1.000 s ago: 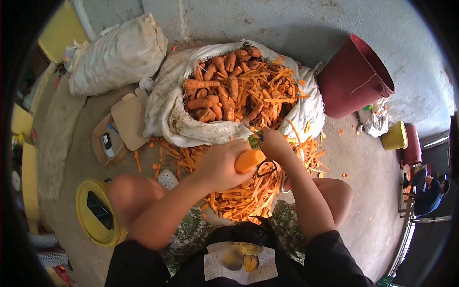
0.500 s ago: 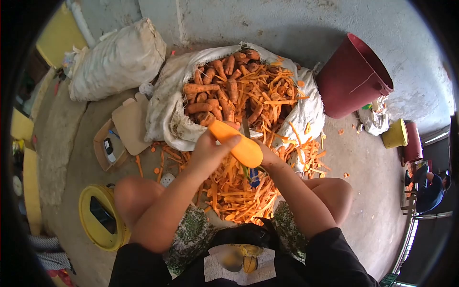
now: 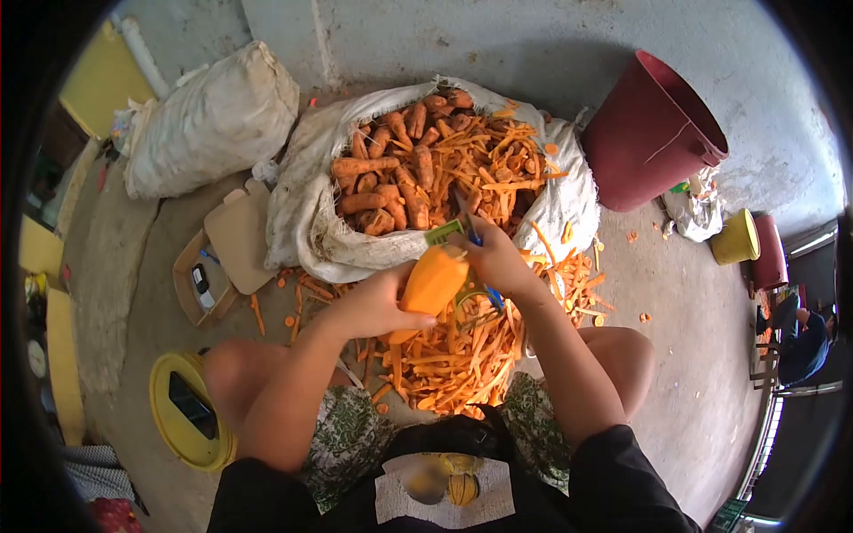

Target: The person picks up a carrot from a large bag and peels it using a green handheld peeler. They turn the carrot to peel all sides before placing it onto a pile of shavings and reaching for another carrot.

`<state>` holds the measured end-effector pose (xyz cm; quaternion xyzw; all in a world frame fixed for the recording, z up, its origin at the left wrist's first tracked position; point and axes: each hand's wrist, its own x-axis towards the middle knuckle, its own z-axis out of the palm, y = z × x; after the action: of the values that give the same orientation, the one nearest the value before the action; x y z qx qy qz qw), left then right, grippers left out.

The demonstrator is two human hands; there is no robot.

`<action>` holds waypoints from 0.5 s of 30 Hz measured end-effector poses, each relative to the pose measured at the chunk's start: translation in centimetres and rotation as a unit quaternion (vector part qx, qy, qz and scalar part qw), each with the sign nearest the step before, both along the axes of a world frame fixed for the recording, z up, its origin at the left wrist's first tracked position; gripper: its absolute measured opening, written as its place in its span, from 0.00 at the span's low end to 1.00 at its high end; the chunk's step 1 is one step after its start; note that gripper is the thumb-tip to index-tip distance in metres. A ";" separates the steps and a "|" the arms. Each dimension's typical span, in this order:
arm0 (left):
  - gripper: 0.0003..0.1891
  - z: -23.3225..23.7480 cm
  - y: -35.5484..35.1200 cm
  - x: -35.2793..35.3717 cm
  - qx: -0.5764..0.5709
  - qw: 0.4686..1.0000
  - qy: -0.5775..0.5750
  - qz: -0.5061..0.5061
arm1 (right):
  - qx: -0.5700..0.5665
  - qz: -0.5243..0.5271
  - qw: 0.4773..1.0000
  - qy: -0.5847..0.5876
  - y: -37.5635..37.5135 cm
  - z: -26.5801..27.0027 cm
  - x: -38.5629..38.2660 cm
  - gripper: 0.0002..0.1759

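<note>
My left hand (image 3: pixel 378 302) is wrapped around a thick peeled carrot (image 3: pixel 432 282), bright orange and smooth, held tilted with its top end up and to the right. My right hand (image 3: pixel 498 259) is closed at that upper end, on what looks like a peeler (image 3: pixel 444 233) with a flat green part and blue parts. Its exact grip is partly hidden by the fingers. Below both hands lies a heap of carrot peelings (image 3: pixel 453 364). Just beyond them, an open white woven sack (image 3: pixel 311 233) holds unpeeled carrots (image 3: pixel 418 197) and more peelings.
A full white sack (image 3: pixel 213 124) leans at the back left. Nearby sits an open cardboard box (image 3: pixel 206 282). A phone (image 3: pixel 191 404) rests on a yellow lidded bucket (image 3: pixel 164 382) by my left knee. A maroon bin (image 3: pixel 635 147) stands back right. Another person (image 3: pixel 804 342) sits far right.
The carrot has turned more upright and shifted slightly down. My right hand has moved from the carrot's lower end up to its top, bringing the green part of the tool into view.
</note>
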<state>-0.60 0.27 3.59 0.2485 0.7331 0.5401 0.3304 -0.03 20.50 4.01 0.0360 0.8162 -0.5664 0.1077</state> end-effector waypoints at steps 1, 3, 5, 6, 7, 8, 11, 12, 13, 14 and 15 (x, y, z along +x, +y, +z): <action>0.28 0.0 0.3 0.1 0.000 1.000 -0.002 0.001 | 0.000 0.001 1.000 -0.002 -0.3 0.1 0.1 0.13; 0.27 -0.1 0.8 0.4 0.013 0.998 -0.058 -0.004 | 0.118 0.023 0.989 0.085 -0.7 0.2 0.4 0.11; 0.25 -0.5 1.0 0.4 0.024 0.999 -0.042 0.014 | 0.150 0.019 0.982 0.117 -0.8 1.1 0.9 0.11; 0.23 -0.6 1.1 0.3 0.036 0.998 -0.032 0.040 | 0.193 0.045 0.973 0.119 -0.6 1.8 1.2 0.11; 0.21 -0.8 1.1 0.2 0.049 0.996 -0.022 0.067 | 0.237 0.070 0.961 0.121 -0.5 2.3 1.5 0.12; 0.21 -1.3 1.1 0.0 0.049 0.996 -0.022 0.067 | 0.238 0.070 0.961 0.120 -0.5 2.5 1.8 0.12; 0.17 -2.2 0.8 -0.5 0.096 0.982 -0.125 0.105 | 0.300 0.111 0.940 0.116 -0.7 2.9 2.3 0.18; 0.19 -2.2 0.8 -0.6 0.100 0.983 -0.125 0.092 | 0.327 0.116 0.931 0.110 -0.8 3.0 2.4 0.16; 0.21 -2.1 0.9 -0.6 0.104 0.984 -0.126 0.078 | 0.354 0.120 0.922 0.103 -0.8 3.1 2.5 0.15; 0.21 -2.1 1.0 -0.6 0.104 0.983 -0.127 0.078 | 0.354 0.120 0.922 0.102 -0.8 3.0 2.6 0.15; 0.19 -2.0 1.3 -0.4 0.112 0.984 -0.103 0.092 | 0.356 0.117 0.920 0.117 -0.7 2.9 2.7 0.15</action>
<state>-0.97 1.57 1.63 0.1590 0.6495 0.6698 0.3229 2.63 19.79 6.87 -0.0903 0.9691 -0.2224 0.0573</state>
